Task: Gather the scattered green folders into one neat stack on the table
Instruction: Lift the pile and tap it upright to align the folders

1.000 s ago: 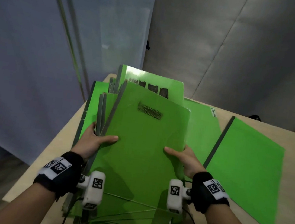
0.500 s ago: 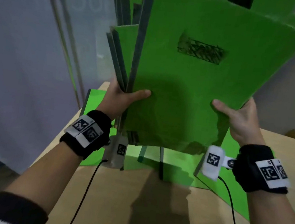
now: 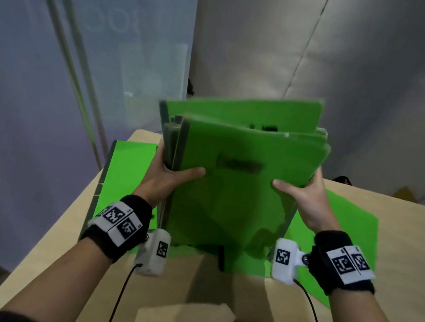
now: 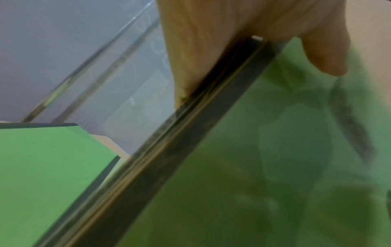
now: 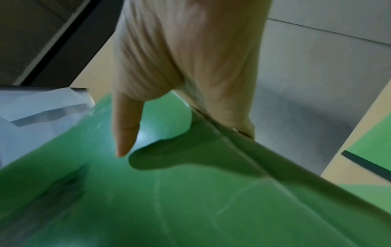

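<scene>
A bundle of several green folders (image 3: pixel 232 189) with dark spines stands nearly upright, its lower edge on or just above the table. My left hand (image 3: pixel 170 174) grips its spine side, thumb across the front cover, fingers behind. My right hand (image 3: pixel 300 194) grips the opposite edge the same way. In the left wrist view the dark spines (image 4: pixel 190 150) run diagonally under the left hand (image 4: pixel 232 33). The right wrist view shows the thumb (image 5: pixel 127 130) lying on the green cover (image 5: pixel 169 200). One green folder (image 3: pixel 127 177) lies flat at the left, another (image 3: pixel 352 229) at the right.
The light wooden table (image 3: pixel 180 289) ends at a left edge close to the flat left folder. A grey curtain (image 3: pixel 42 88) hangs at the left and a grey wall (image 3: pixel 324 54) stands behind. White wrist cameras with cables hang below both wrists.
The bundle lay flat under both hands, was lifted high and tipped upright, and has now come back down toward the table. Both hands keep their hold.
</scene>
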`<state>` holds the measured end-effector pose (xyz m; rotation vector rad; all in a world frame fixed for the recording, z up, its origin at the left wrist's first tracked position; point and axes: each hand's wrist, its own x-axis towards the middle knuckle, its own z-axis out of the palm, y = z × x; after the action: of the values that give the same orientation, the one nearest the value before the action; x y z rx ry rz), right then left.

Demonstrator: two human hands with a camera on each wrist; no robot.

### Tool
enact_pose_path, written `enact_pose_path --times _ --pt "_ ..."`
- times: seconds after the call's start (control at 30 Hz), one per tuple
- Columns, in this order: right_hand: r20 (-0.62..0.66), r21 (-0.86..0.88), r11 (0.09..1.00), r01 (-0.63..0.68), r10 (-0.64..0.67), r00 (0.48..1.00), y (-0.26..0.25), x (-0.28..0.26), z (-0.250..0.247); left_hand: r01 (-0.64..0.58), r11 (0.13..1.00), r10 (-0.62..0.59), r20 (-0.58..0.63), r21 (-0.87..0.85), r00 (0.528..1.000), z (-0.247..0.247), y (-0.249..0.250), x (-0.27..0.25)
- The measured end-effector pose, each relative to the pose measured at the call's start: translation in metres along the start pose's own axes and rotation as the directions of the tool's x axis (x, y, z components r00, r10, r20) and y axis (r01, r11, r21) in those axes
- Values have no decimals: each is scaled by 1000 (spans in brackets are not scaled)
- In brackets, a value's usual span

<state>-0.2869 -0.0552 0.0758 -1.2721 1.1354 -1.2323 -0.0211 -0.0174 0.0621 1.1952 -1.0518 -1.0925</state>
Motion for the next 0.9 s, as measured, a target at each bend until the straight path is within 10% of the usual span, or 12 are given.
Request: enact_pose_path --times 0.37,0.8,0.9 --pt "-212 102 992 72 -49 976 -36 9 2 -236 970 234 -31 -55 972 15 18 -10" --pt "-178 292 956 1 54 983 -18 3 -12 -22 998 24 22 -67 999 7 -40 -14" --pt "-106 -60 984 -169 162 981 25 -26 -11 11 996 -12 -11 -83 1000 11 -48 -15"
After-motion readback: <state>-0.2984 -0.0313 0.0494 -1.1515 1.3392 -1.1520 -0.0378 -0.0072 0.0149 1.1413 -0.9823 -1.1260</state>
